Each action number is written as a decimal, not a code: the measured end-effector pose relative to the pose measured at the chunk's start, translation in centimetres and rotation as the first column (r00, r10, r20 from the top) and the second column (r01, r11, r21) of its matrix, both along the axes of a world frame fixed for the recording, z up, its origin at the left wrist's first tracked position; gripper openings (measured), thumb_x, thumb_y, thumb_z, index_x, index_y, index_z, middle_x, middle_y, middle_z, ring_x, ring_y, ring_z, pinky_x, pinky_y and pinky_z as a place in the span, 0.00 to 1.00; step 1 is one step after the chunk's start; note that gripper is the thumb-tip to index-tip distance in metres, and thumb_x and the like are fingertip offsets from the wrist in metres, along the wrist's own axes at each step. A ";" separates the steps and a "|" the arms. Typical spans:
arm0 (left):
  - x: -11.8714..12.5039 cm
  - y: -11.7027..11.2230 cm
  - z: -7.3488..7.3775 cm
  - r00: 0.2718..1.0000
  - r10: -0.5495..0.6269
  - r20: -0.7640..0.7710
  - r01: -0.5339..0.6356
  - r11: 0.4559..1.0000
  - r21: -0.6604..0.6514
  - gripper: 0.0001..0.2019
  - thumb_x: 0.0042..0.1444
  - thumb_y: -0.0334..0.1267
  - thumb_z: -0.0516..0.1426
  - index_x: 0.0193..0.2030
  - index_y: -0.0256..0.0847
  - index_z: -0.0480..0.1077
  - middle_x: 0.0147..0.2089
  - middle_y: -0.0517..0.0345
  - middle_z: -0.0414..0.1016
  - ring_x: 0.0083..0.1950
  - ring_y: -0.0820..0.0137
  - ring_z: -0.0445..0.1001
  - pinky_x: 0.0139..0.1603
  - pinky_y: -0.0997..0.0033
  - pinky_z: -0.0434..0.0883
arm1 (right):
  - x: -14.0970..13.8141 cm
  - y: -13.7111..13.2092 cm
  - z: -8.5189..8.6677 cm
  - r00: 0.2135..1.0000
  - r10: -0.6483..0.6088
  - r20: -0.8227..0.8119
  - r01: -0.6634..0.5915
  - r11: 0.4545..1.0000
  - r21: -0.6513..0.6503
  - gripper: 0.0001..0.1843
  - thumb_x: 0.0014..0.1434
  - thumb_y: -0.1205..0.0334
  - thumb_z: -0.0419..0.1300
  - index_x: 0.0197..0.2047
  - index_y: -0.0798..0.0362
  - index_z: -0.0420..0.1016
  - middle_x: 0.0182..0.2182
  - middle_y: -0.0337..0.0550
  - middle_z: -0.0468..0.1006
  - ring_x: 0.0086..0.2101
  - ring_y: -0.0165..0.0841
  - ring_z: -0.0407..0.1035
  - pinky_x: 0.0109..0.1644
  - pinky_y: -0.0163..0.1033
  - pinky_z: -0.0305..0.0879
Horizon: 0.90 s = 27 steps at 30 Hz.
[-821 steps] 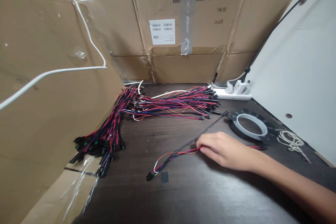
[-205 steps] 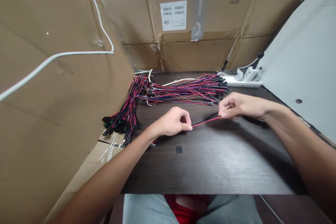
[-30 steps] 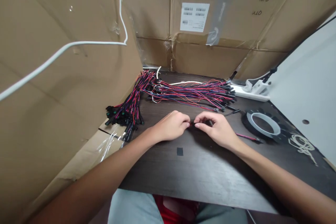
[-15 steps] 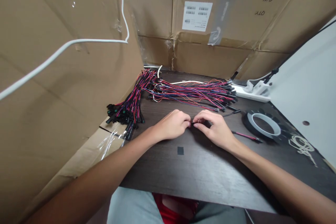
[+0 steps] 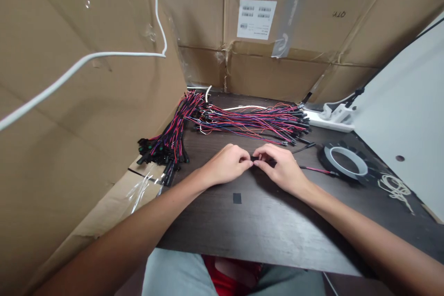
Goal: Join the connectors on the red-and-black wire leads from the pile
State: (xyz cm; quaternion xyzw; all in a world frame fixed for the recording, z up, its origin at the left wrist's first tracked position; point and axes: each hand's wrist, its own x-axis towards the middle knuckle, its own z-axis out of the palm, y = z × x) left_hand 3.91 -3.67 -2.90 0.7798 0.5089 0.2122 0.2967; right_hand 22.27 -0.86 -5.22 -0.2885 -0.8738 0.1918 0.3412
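Observation:
My left hand point(image 5: 231, 164) and my right hand point(image 5: 279, 166) meet over the dark table, fingers pinched and fingertips almost touching. Between them is a small black piece point(image 5: 254, 158), mostly covered by the fingers; whether it is tape or cable sleeve I cannot tell. A wire harness point(image 5: 314, 169) with red and black wires runs out from under my right hand, its connector end lying toward the tape roll. Just behind that hand lies a thin black cable point(image 5: 304, 148). A small square of black tape point(image 5: 237, 198) is stuck to the table in front of my hands.
Behind my hands lies a long pile of wire harnesses point(image 5: 256, 125), with another bundle point(image 5: 173, 134) at left. A black tape roll point(image 5: 362, 166), coiled cream string point(image 5: 393, 187) and white power strip point(image 5: 329, 122) are at right. Cardboard point(image 5: 201, 9) walls the back and left.
My hands stay together, and more of the black piece shows between the fingertips. The wire harness's free end has shifted left, away from below the tape roll. The view has moved slightly.

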 end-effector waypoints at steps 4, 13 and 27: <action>0.0 0.2 0.0 0.997 0.059 0.044 -0.058 0.998 -0.026 0.11 0.55 0.32 0.54 0.27 0.34 0.76 0.23 0.61 0.72 0.25 0.78 0.63 0.30 0.76 0.54 | -0.2 -0.3 -0.5 0.998 -0.056 -0.021 0.056 0.998 0.001 0.06 0.57 0.70 0.59 0.39 0.54 0.69 0.30 0.41 0.72 0.28 0.30 0.65 0.34 0.36 0.66; -0.3 0.4 -0.1 0.995 0.049 0.087 -0.044 0.997 -0.063 0.12 0.54 0.34 0.54 0.25 0.33 0.75 0.20 0.63 0.67 0.25 0.78 0.60 0.29 0.76 0.52 | 0.1 -0.3 -0.2 0.992 0.029 -0.122 -0.020 0.997 0.071 0.16 0.56 0.71 0.58 0.48 0.51 0.64 0.48 0.50 0.61 0.34 0.30 0.64 0.35 0.38 0.69; 0.3 -0.4 0.6 0.992 0.125 -0.026 -0.124 0.990 0.064 0.09 0.56 0.32 0.54 0.29 0.36 0.75 0.26 0.59 0.74 0.27 0.76 0.67 0.31 0.75 0.58 | -0.1 0.0 -0.7 0.999 -0.015 0.033 0.005 0.957 0.289 0.07 0.61 0.71 0.55 0.35 0.55 0.73 0.35 0.45 0.63 0.29 0.29 0.59 0.31 0.36 0.60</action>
